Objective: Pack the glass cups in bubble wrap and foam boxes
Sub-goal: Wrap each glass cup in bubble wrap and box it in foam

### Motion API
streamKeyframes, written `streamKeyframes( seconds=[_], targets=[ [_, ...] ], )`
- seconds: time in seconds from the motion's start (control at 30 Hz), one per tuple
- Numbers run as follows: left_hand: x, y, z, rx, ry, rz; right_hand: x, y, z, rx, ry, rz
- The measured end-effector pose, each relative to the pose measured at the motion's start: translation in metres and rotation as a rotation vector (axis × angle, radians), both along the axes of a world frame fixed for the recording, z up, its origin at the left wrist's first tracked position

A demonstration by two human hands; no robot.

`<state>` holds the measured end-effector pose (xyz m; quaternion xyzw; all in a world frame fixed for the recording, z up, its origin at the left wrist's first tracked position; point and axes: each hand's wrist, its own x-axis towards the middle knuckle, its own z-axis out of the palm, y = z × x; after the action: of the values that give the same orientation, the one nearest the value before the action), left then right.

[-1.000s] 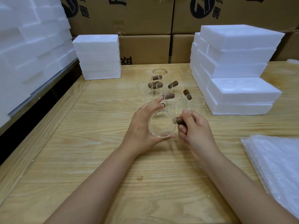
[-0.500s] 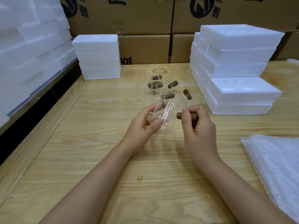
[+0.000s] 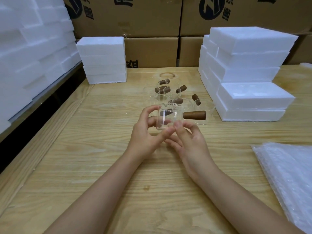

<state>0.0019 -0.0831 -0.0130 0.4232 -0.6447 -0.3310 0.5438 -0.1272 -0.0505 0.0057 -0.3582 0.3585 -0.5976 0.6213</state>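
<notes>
The left hand (image 3: pixel 145 132) grips a clear, smooth cup (image 3: pixel 166 119) above the table (image 3: pixel 101 157), index finger curled over the top and thumb beneath. Its round brown wooden handle (image 3: pixel 194 115) points right. The right hand (image 3: pixel 190 142) is loose, one fingertip touching the cup's base. More cups (image 3: pixel 168 92) cluster just behind. Grainy white foam boxes (image 3: pixel 244 73) flank them, and crinkled bubble wrap (image 3: pixel 290 179) lies at the right edge. Bare wood lies near the person.

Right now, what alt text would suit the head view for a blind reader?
A left hand grips a clear glass cup with a brown handle above a wooden table, the right hand touching its base; more cups, stacked foam boxes and bubble wrap surround them.
</notes>
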Motion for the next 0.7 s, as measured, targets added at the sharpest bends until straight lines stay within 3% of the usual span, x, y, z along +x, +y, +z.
streamKeyframes(
  seconds=[0.13,0.3,0.4,0.53,0.7],
  targets=[
    [-0.003,0.003,0.004,-0.013,-0.004,0.004,-0.005,-0.002,0.001,0.037,-0.282,0.098],
    [-0.014,0.007,0.01,0.144,0.229,-0.068,-0.009,-0.009,0.004,0.101,-0.368,0.174],
    [-0.02,0.009,0.012,0.176,0.276,-0.097,-0.012,-0.013,0.002,0.134,-0.417,0.185],
    [-0.021,0.009,0.011,0.169,0.299,-0.098,-0.011,-0.014,0.002,0.131,-0.4,0.167],
    [-0.022,0.009,0.01,0.166,0.339,-0.077,-0.011,-0.012,0.004,0.041,-0.201,0.004]
  ],
)
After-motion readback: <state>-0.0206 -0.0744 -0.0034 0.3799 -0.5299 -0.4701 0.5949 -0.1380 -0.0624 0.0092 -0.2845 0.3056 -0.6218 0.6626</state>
